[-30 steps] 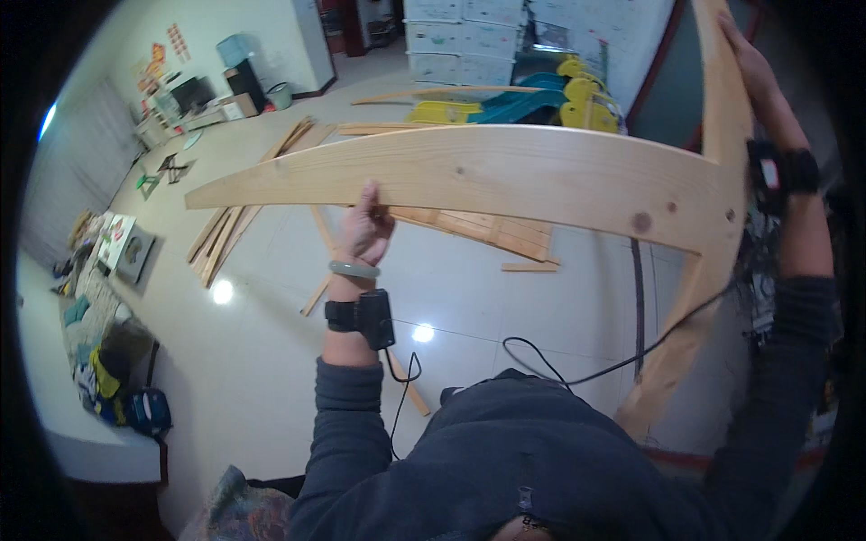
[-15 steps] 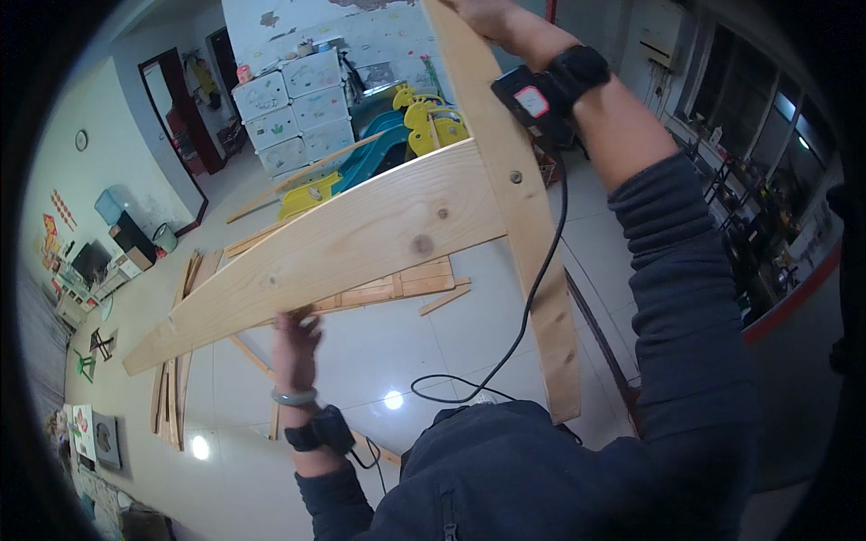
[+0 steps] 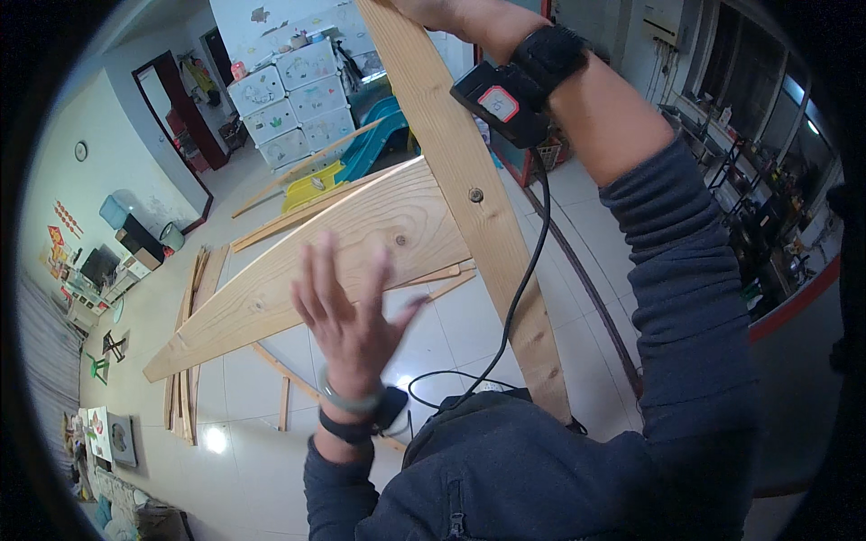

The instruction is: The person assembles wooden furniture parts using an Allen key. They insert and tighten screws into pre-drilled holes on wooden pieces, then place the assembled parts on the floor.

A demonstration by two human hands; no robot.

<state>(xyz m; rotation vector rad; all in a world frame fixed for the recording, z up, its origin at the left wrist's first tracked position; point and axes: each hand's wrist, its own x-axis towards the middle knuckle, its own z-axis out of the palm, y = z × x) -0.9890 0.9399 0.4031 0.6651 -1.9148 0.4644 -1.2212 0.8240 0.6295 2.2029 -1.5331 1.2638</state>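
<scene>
My right hand [image 3: 431, 13] grips the upper end of a long pale wooden board [image 3: 460, 153], its fingers partly cut off by the top edge of the picture. That board slants down toward my body and has a dark bolt or hole in it. A wide tapered wooden panel [image 3: 298, 257] meets it at an angle and narrows toward the left. My left hand [image 3: 354, 320] stands in front of the panel with fingers spread and nothing in them; whether it touches the panel is hard to tell. A black strapped device [image 3: 496, 104] with a cable sits on my right wrist.
Loose wooden planks [image 3: 185, 361] lie on the tiled floor [image 3: 244, 469] at left, with more slats behind the panel. A blue and yellow toy slide [image 3: 379, 144] and a white cube cabinet [image 3: 298, 99] stand at the back. A cluttered rack [image 3: 767, 198] is at the right.
My left hand has come off the panel's lower edge, risen and spread its fingers. The board and panel have shifted left in view, with my right hand still at the board's top.
</scene>
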